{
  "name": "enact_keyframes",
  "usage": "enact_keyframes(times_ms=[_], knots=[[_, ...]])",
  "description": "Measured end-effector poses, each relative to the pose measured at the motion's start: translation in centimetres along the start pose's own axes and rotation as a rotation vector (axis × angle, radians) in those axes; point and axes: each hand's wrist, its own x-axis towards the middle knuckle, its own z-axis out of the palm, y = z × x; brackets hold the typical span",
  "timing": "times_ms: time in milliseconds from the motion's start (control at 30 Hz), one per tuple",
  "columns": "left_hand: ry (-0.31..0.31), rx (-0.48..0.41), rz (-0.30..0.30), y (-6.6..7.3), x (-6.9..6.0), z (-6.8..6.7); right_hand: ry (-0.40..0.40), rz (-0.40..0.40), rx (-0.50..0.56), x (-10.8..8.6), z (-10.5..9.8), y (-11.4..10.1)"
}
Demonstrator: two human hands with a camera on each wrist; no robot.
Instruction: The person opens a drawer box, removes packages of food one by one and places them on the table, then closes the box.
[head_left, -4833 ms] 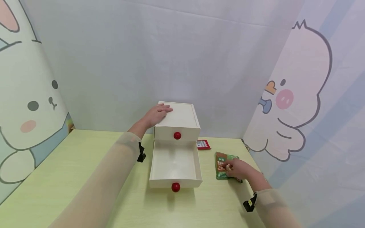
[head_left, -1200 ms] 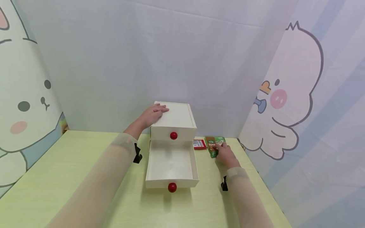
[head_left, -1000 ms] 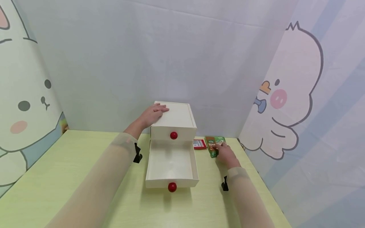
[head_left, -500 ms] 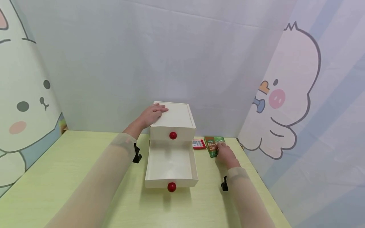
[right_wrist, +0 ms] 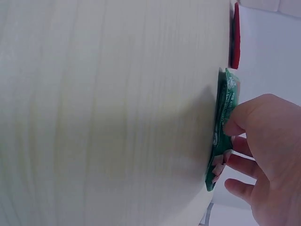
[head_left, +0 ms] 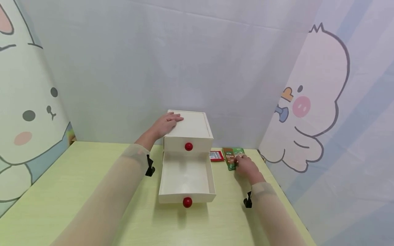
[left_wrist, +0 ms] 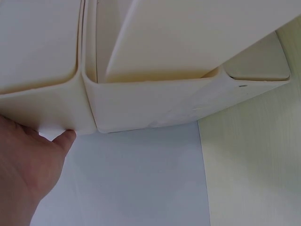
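Note:
A white two-tier drawer box (head_left: 192, 124) with red knobs stands against the back sheet. Its lower drawer (head_left: 186, 177) is pulled out and its upper one is in. My left hand (head_left: 164, 124) rests flat on the left side of the box top; in the left wrist view that hand (left_wrist: 33, 165) lies at the box's edge. A green and brown snack packet (head_left: 229, 158) lies flat on the table at the box's right. My right hand (head_left: 247, 167) is at the packet's near right corner, fingers loosely bent; in the right wrist view its thumb overlaps the packet (right_wrist: 228, 101).
A red and white packet (head_left: 216, 156) lies between the box and the green one. The pale yellow table (head_left: 92, 177) meets a grey sheet (head_left: 123, 68) behind. Printed cartoon sheets (head_left: 311, 136) border both sides.
Since the oldest frame, the green packet has gone back beside the red one with my right hand. Over the last half second that hand has drawn slightly right; the packet stays. The left hand keeps its place.

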Motion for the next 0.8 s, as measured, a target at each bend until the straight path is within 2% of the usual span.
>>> enact_keyframes(times_ms=[100,233,400,633,800], knots=[[0.003,0.006,0.004,-0.1,0.0,0.0,0.04,-0.024,-0.012,-0.4,-0.4,0.0],[0.004,0.0,0.002,-0.2,0.1,0.1,0.114,-0.074,0.039,-1.2,-1.2,-0.4],[0.003,0.002,-0.003,-0.1,0.1,0.1,0.193,-0.155,0.094,-2.6,-2.5,-2.0],[0.009,-0.006,-0.01,0.0,0.1,0.2,0.174,-0.246,0.143,-5.6,-4.7,-5.4],[0.015,-0.016,-0.007,-0.1,0.0,0.2,0.211,-0.325,0.172,-7.8,-5.8,-7.1]])
